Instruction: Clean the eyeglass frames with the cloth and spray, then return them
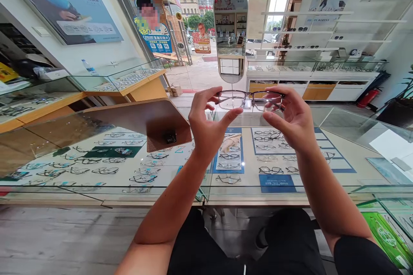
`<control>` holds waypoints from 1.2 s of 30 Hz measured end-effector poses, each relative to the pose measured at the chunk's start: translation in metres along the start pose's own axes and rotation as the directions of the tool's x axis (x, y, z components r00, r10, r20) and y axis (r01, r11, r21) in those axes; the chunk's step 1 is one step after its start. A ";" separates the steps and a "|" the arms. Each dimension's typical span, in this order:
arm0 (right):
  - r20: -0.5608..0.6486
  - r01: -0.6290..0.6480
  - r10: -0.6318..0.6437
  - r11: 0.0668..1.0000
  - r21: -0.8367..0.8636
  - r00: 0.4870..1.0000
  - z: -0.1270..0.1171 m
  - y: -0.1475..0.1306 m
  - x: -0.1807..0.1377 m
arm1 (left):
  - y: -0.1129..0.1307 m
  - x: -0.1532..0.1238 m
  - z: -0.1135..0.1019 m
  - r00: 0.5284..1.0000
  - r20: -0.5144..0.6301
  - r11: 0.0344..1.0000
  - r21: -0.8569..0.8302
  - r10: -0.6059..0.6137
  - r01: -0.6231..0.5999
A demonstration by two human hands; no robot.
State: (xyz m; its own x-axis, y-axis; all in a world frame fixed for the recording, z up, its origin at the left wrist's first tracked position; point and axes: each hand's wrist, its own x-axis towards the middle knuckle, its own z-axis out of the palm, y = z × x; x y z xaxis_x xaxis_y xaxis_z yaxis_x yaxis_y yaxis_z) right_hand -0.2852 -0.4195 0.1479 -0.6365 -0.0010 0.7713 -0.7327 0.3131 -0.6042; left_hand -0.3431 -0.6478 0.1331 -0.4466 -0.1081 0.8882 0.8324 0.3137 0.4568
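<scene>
Glasses: held level in the air above the glass counter. Left hand and right hand each pinch a lens rim between thumb and fingertips. Risks: smudged lenses from fingers; a slackened pinch could drop the frame onto the glass.

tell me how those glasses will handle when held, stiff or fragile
The glasses look thin-rimmed, so probably light and a bit flexible at the frame. The clear lenses seem likely to smudge or scratch. Left hand and right hand pinch them at either end above the glass counter, which suggests they need gentle, even support.
</scene>
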 end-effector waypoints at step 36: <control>-0.099 -0.815 0.969 0.243 0.525 0.225 -0.114 0.051 -0.143 | -0.057 -0.169 -0.001 0.585 0.606 0.825 0.238 -0.539 0.513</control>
State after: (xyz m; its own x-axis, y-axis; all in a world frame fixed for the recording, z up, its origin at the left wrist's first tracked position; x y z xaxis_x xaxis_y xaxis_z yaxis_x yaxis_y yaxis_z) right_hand -0.2038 -0.2953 0.0296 -0.8297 0.3975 -0.3920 0.2141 -0.4219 -0.8810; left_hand -0.3144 -0.6479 -0.0432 -0.9087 0.3396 0.2428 0.3791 0.4279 0.8205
